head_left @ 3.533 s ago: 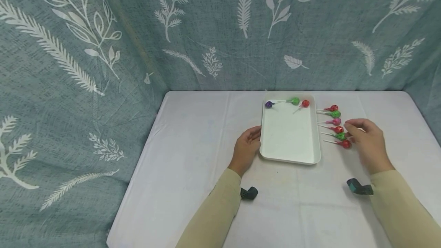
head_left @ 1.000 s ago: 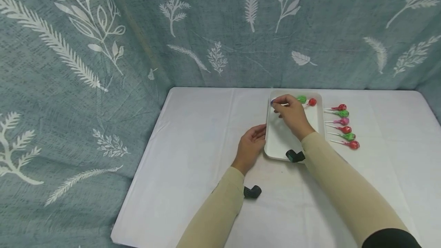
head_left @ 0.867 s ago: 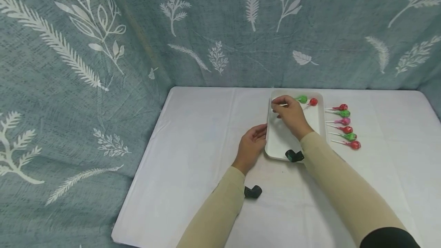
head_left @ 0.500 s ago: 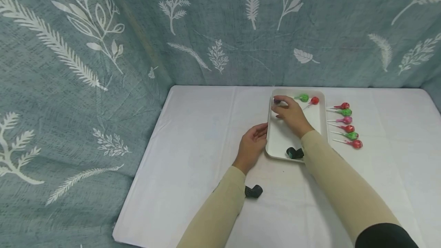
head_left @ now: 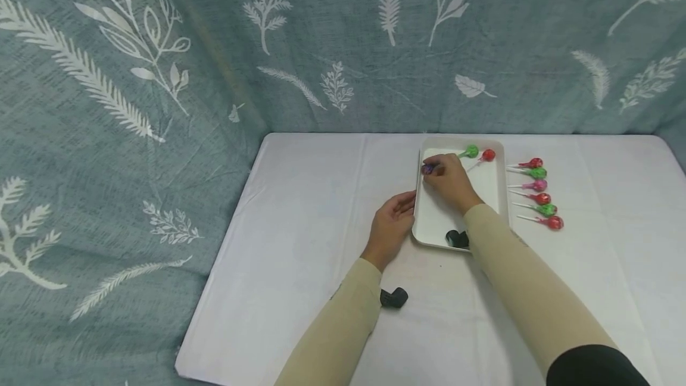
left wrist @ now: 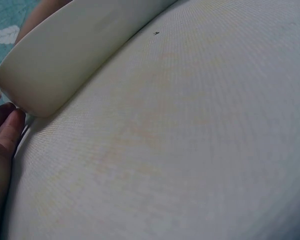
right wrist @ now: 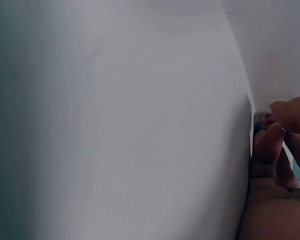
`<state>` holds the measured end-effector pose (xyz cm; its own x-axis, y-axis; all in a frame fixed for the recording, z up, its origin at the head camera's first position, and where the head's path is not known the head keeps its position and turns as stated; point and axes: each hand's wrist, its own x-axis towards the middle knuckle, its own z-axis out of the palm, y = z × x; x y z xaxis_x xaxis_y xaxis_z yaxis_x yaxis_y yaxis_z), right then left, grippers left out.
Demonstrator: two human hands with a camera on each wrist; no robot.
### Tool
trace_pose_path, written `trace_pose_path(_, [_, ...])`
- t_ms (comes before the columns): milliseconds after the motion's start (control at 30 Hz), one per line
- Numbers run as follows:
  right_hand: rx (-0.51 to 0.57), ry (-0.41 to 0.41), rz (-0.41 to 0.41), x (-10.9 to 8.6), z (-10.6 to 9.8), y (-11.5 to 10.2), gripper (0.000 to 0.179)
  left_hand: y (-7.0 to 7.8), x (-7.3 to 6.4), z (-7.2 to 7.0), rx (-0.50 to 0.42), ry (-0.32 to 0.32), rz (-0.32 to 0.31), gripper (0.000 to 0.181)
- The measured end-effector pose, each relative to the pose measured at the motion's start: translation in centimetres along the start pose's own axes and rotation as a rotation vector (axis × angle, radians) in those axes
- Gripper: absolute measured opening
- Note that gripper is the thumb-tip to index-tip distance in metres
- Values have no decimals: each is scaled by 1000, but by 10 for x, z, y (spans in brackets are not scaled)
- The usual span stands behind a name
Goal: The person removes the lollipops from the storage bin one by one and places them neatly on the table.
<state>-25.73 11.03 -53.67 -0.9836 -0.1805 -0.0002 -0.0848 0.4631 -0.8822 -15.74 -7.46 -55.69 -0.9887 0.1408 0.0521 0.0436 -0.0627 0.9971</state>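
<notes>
A white tray lies on the table with a green lollipop and a red lollipop near its far edge. My right hand is over the tray's far left part and pinches a purple lollipop by its wrapped head between thumb and fingers. In the right wrist view the lollipop sits close to the tray wall, partly covered by fingertips; its stick is hidden. My left hand rests its fingers against the outside of the tray's left wall, as the left wrist view also shows.
Right of the tray lies a column of several lollipops, including a pink lollipop and a red lollipop at the near end, sticks pointing left. White cloth covers the table. A patterned teal curtain hangs behind and at the left.
My right hand has moved from beside the lollipop column to the tray's far left and taken the purple lollipop. Over the last half second that lollipop shifted slightly nearer. My left hand stays put.
</notes>
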Motion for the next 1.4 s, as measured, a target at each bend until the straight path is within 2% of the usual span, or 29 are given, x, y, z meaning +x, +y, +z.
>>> trace_pose_path(233, [-64,-24,-16,0,2,1,33,-2,0,-1,-11,-4,6,53])
trace_pose_path(500, [-41,-37,-21,-2,1,0,24,-1,0,-1,-11,0,10,52])
trace_pose_path(700, [-12,-33,-22,-2,2,3,25,-3,1,-2,-2,-4,7,53])
trace_pose_path(1033, [51,56,-79,-4,1,-5,26,0,3,-4,16,5,12,52])
trace_pose_path(1400, [184,137,-31,-12,-12,-17,31,0,0,-2,23,11,-11,52])
